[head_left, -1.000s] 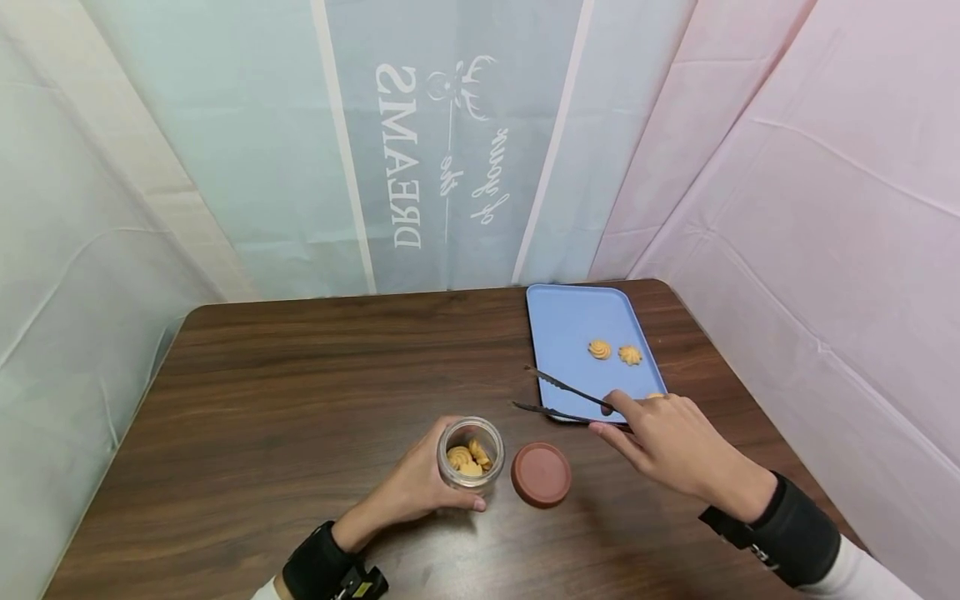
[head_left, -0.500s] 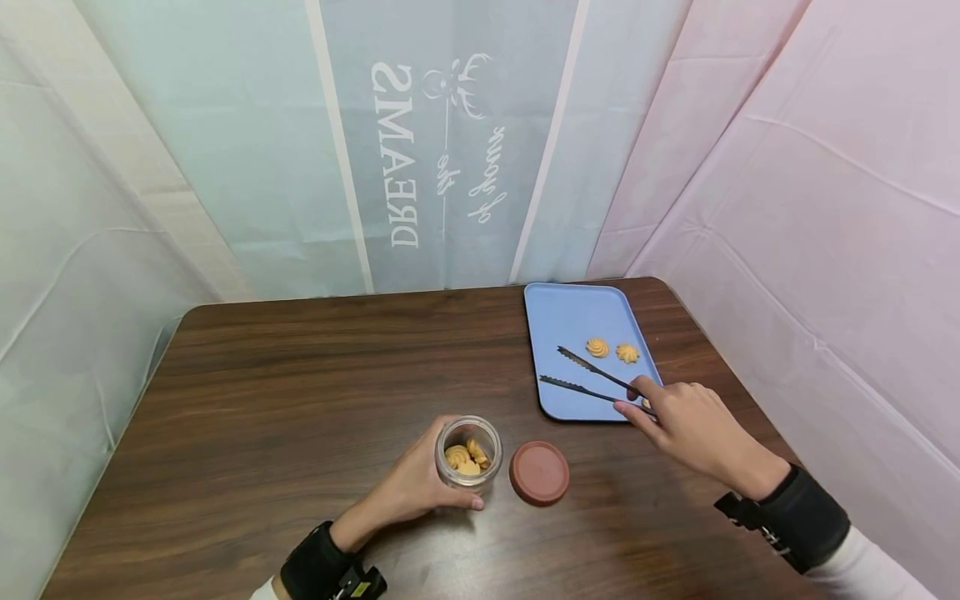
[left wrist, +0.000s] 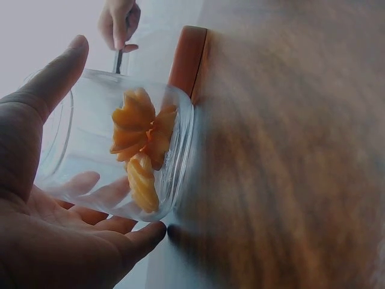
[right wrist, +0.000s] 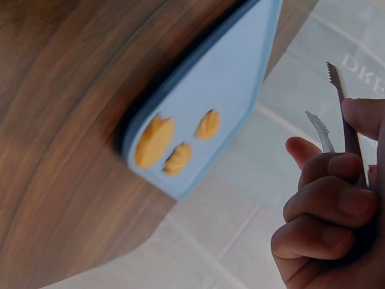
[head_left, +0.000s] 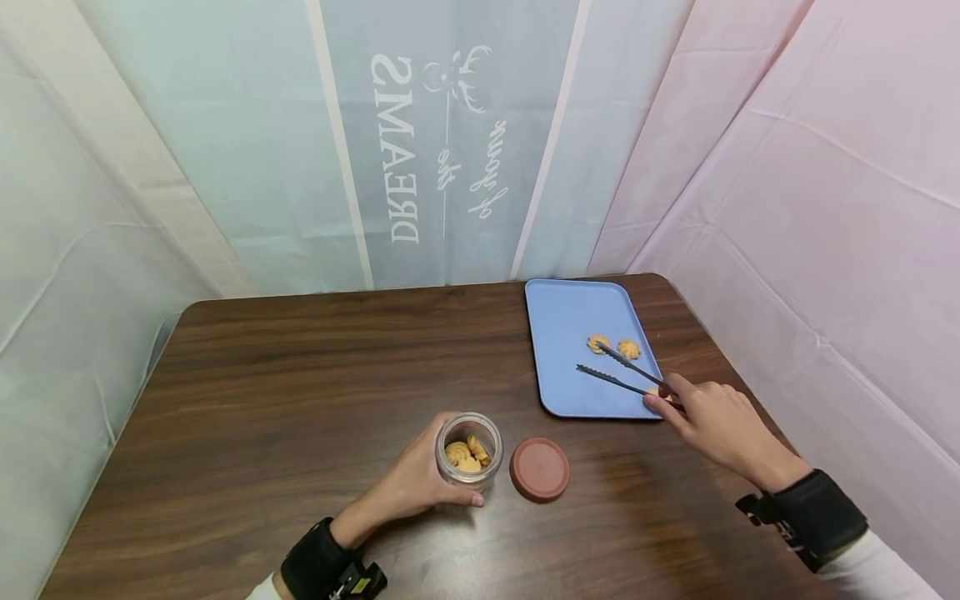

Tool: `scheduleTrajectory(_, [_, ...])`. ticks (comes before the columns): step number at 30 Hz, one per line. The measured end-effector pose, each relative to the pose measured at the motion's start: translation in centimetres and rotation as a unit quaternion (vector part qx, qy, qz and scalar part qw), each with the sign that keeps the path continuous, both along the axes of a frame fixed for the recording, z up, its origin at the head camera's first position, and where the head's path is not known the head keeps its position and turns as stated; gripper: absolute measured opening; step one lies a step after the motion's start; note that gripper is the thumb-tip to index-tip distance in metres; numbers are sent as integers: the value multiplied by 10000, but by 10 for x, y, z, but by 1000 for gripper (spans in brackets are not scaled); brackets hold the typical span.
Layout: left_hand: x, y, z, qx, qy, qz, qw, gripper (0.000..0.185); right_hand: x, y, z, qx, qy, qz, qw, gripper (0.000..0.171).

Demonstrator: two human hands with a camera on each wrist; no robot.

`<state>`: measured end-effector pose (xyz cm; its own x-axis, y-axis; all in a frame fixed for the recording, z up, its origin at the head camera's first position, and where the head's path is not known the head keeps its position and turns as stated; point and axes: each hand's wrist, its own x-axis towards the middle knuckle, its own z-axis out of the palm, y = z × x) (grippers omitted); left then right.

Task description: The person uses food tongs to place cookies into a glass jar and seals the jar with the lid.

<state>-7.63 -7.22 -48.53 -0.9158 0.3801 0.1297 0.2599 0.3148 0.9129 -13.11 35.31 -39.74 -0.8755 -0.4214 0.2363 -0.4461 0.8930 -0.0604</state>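
My left hand (head_left: pixel 411 487) grips an open glass jar (head_left: pixel 468 451) (left wrist: pixel 120 150) that stands on the brown table and holds several orange cookies (left wrist: pixel 139 141). Its brown lid (head_left: pixel 539 469) lies just right of it. My right hand (head_left: pixel 712 427) (right wrist: pixel 328 211) holds metal tongs (head_left: pixel 624 372) (right wrist: pixel 337 114) over the blue tray (head_left: pixel 570 325) (right wrist: pixel 240 78), arms apart, tips near the left one of two cookies (head_left: pixel 597 342). A third cookie (head_left: pixel 658 392) is partly hidden by my right fingers. The right wrist view shows three cookies (right wrist: pixel 155 141) on the tray.
Pale curtains hang close behind the wooden table (head_left: pixel 300 392) and along its right side. The tray sits at the table's far right corner.
My right hand has carried the tongs from near the jar and lid rightward and away, over the tray toward the cookies. My left hand and the jar have stayed put.
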Motion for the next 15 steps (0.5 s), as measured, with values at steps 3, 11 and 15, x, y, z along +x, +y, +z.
scheduleTrajectory(3, [0,0,0,17,6,-11,10000,100,0,9,-3,40,-139,-159,9998,28])
scheduleTrajectory(11, [0,1,0,-5,28,8,10000,100,1,30,-12,71,-405,-467,9981,35])
scheduleTrajectory(15, [0,1,-1,-38,8,25,10000,101,4,40,-18,86,-310,-471,9984,30])
